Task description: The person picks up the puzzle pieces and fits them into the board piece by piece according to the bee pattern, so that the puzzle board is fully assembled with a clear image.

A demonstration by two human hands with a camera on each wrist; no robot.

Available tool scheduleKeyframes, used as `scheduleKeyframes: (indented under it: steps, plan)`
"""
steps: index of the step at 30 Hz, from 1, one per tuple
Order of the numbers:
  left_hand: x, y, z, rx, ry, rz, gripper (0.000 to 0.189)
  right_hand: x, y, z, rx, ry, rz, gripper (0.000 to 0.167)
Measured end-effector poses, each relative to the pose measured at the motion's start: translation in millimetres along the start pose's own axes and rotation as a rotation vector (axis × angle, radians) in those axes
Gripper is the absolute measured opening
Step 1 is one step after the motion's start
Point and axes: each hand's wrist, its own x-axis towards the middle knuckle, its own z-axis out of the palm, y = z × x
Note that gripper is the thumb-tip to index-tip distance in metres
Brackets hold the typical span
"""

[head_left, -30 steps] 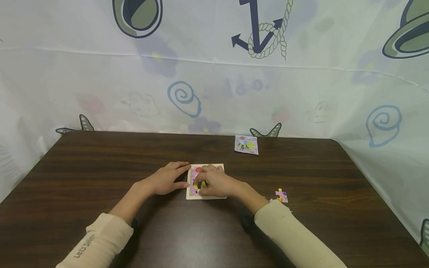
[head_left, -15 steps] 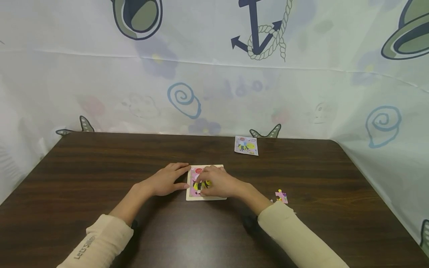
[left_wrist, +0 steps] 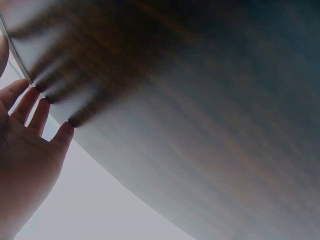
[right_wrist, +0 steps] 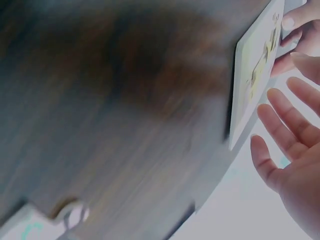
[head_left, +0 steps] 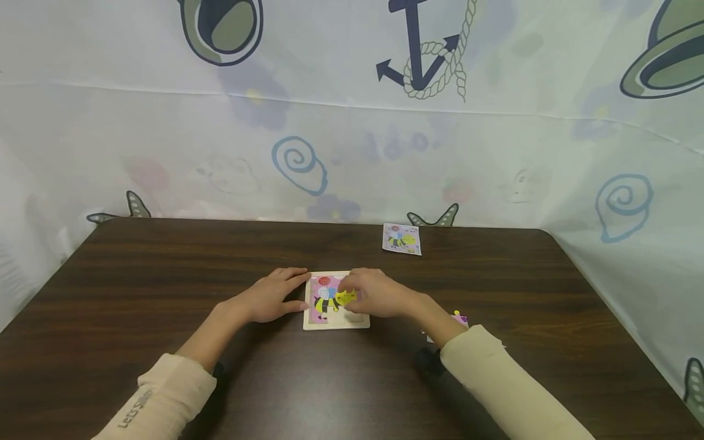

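A square wooden jigsaw board (head_left: 337, 326) with a pale frame lies flat on the table, its left part filled with a pink picture of a yellow and black bee. My left hand (head_left: 269, 297) rests at its left edge, thumb and fingers fairly straight; the left wrist view has the fingertips of this hand (left_wrist: 30, 150) down by the board's edge. Over the board's right side is my right hand (head_left: 379, 293), covering part of the picture. In the right wrist view, that hand (right_wrist: 300, 150) has loosely bent, spread fingers with nothing seen between them, beside the board (right_wrist: 245, 100).
Loose jigsaw pieces (head_left: 461, 318) lie right of the board, partly hidden by the right forearm; one piece (right_wrist: 30, 225) shows in the right wrist view. A printed bee card (head_left: 401, 239) lies near the back edge of the dark wooden table (head_left: 220, 244). A patterned curtain (head_left: 352, 153) hangs behind.
My right hand has shifted to the right over the board, uncovering more of the bee, including its yellow head. The left hand stays at the board's left edge.
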Motion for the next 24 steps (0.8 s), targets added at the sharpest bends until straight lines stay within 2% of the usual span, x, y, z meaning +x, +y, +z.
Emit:
scheduleKeyframes:
  steps: [12, 24]
  plan:
    - [0.0, 1.0, -0.3, 0.006, -0.003, -0.015, 0.063, -25.5, 21, -7, 0.03, 0.041, 0.043, 0.026]
    - [0.7, 0.1, 0.7, 0.004, 0.0, -0.016, 0.065, -58.1, 45, -14, 0.016, 0.093, 0.017, 0.025]
